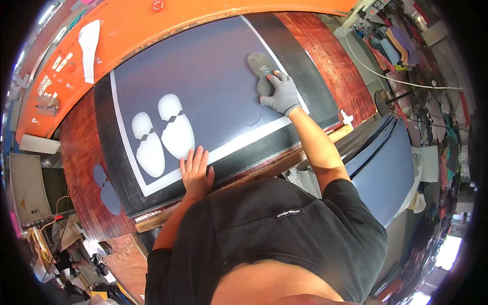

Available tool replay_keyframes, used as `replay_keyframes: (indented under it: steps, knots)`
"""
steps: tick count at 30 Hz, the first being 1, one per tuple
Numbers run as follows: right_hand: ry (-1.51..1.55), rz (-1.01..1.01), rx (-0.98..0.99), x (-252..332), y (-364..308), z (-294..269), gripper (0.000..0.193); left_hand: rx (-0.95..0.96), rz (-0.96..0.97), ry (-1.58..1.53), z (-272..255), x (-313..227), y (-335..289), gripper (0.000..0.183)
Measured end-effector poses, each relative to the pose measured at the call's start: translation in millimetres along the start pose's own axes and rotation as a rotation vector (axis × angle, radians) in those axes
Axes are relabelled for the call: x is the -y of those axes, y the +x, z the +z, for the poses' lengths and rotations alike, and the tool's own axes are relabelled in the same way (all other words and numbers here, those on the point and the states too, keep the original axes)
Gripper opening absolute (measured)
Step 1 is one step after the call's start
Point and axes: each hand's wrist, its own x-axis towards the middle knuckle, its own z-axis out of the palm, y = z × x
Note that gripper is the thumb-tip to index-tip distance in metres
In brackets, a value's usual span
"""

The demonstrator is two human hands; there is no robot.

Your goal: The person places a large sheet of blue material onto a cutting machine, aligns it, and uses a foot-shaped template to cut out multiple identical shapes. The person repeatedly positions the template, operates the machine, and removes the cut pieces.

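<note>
A blue-grey sheet [203,76] lies on a white board [243,146], whose edge shows around it. Two sole-shaped openings [178,134], each crossed by a jagged strip, show white near the sheet's left side. Just right of them my bare left hand [197,173] rests flat at the near edge, fingers spread, holding nothing. Toward the far right, my right hand [281,95], in a grey glove with bare fingertips, grips a dark grey sole-shaped piece [260,63] on the sheet. Its thumb and fingers close over the piece's near half, hiding part of it.
Blue-grey sole-shaped pieces [109,195] lie on the red-brown table [81,152] at left. An orange machine beam [127,30] with a red button [158,5] spans the far side, bearing a white sole-like cutout [89,48]. More blue-grey sheets [384,162] stand at right, near a white cable [386,79].
</note>
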Motion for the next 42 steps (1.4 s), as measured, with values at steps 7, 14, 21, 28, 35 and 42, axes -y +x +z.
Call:
replay_keyframes:
  steps: [7,14,21,28,35,42]
  knots:
    - [-0.041,0.055,0.016,4,1,4,0.08,0.003,-0.009,-0.021,6,5,-1,0.053]
    - [0.355,0.066,-0.281,-28,-28,0,0.073,0.025,0.032,-0.015,12,12,-6,0.057]
    - [0.279,0.117,-0.371,-42,-151,-5,0.016,-0.059,0.147,0.103,21,23,3,0.06]
    - [0.314,0.047,-0.652,-47,-169,3,0.018,-0.07,0.213,0.208,15,22,16,0.059]
    - [0.377,-0.04,-0.746,-31,-184,0,0.018,-0.277,0.404,0.053,16,22,14,0.056]
    - [0.44,-0.225,-0.686,-38,-186,2,0.012,-0.251,0.205,-0.021,45,-27,-51,0.016]
